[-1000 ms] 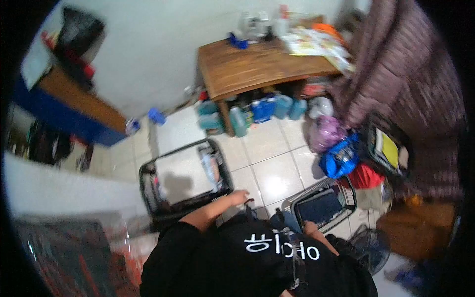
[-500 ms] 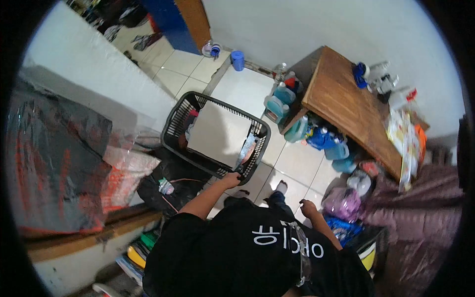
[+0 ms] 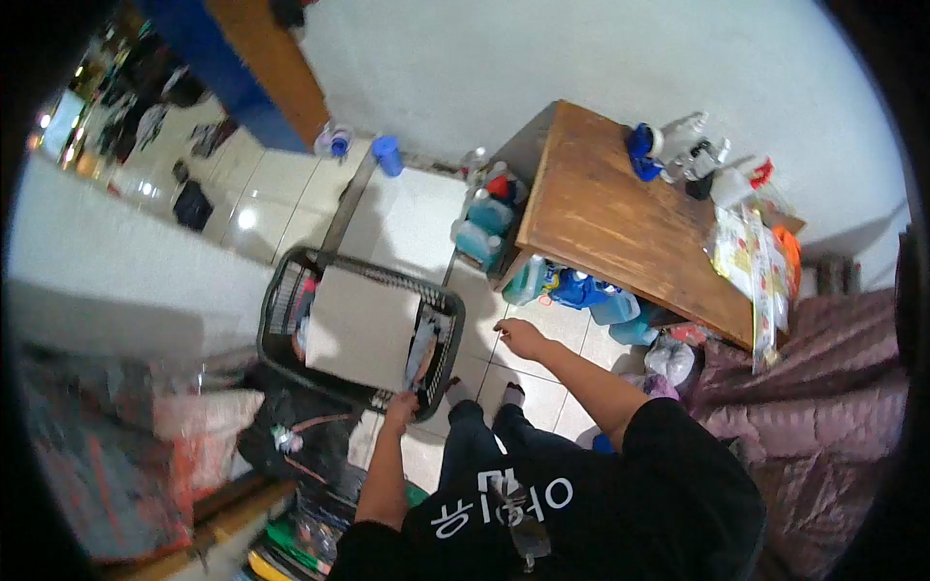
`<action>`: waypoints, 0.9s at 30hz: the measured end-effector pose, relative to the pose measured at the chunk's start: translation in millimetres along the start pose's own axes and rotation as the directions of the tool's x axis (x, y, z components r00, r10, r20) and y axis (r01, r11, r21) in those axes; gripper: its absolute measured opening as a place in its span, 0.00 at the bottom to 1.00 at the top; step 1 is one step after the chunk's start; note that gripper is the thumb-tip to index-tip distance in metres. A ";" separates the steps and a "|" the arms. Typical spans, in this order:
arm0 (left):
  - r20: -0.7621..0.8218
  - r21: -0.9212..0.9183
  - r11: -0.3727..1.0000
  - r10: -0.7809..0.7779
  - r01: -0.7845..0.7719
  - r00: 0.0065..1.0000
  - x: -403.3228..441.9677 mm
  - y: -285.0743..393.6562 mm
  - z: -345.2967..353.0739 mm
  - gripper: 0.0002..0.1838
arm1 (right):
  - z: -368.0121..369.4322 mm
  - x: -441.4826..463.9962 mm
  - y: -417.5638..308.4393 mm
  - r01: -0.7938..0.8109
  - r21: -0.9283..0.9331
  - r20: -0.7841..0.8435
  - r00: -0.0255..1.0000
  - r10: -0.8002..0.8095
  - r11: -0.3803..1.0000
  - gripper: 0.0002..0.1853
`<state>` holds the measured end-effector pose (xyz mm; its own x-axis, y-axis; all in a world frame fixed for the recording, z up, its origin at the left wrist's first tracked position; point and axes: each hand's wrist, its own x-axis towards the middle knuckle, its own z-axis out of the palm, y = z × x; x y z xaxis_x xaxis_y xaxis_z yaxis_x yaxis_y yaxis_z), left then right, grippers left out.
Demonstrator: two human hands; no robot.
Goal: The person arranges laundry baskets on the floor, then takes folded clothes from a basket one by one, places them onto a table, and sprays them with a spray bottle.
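Note:
My left hand [image 3: 401,411] is closed on the near right corner of a black plastic laundry basket [image 3: 452,351]. Inside the basket lies a cream-coloured flat panel or box top [image 3: 363,327]; which of the two I cannot tell. Bits of cloth [image 3: 420,354] show beside it at the right end. My right hand [image 3: 523,339] hangs in the air right of the basket, near the front of a wooden table, holding nothing, its fingers loosely bent and apart.
The brown wooden table [image 3: 620,208] bears spray bottles [image 3: 693,155] and packets [image 3: 741,254]. Jugs of blue-green liquid [image 3: 481,228] stand beside and under it. A blue cup [image 3: 387,155] is by the wall. Black plastic bags [image 3: 281,416] lie left of my legs.
My right hand has risen from my side and reached forward beyond the table's near side. The view has shifted, and my left hand still grips the basket's corner.

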<state>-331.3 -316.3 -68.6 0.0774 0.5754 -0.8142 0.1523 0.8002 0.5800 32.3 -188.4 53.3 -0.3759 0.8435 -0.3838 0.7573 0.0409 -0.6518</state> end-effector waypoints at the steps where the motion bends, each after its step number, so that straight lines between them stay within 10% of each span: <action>1: -0.005 -0.158 0.987 -0.038 0.037 0.999 -46.2 30.0 18.5 0.14 | -7.2 4.4 -6.1 0.034 0.006 -0.049 0.998 -0.033 0.999 0.14; 9: 0.537 0.082 0.976 -0.213 0.201 0.816 -33.4 88.4 48.0 0.19 | -135.3 -44.6 33.1 -0.087 -0.116 -0.660 0.751 -0.011 0.989 0.12; 18: 0.375 0.048 0.964 0.224 -0.261 0.899 -6.9 370.4 268.7 0.18 | -330.8 -113.0 216.5 -0.422 0.171 -0.861 0.376 0.343 0.891 0.13; 27: 0.212 0.084 0.826 0.531 -0.557 0.820 123.7 565.0 539.6 0.32 | -472.8 -61.0 397.5 -0.617 -0.252 -0.706 0.644 0.295 0.745 0.20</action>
<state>296.0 115.9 144.6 0.3530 0.8614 -0.3653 0.1654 0.3268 0.9305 608.8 29.6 126.9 0.3579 0.9335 0.0225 0.9311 -0.3549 -0.0839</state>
